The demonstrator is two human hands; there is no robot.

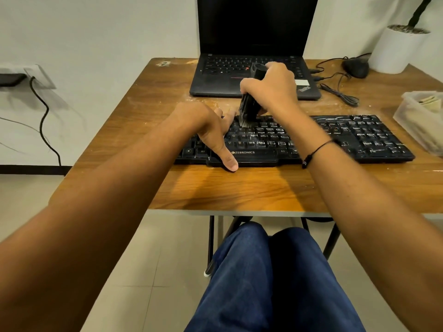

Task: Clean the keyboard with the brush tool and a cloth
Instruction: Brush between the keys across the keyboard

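Translucent tub (pixel 407 111) (pale pieces inside), dusty keyboard (pixel 359 137)

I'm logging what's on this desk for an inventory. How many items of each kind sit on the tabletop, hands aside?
Keyboards: 1, the black keyboard
Laptops: 1, the laptop
Computer mice: 1, the mouse
Brush tools: 1, the brush tool, gripped by the right hand
Plant pots: 1, the white pot
Plastic containers: 1, the clear container
Total: 6

Two hands (pixel 211 130), one keyboard (pixel 359 137), one brush (pixel 249 109), one laptop (pixel 254 44), one mouse (pixel 356 65), one pot (pixel 398 49).
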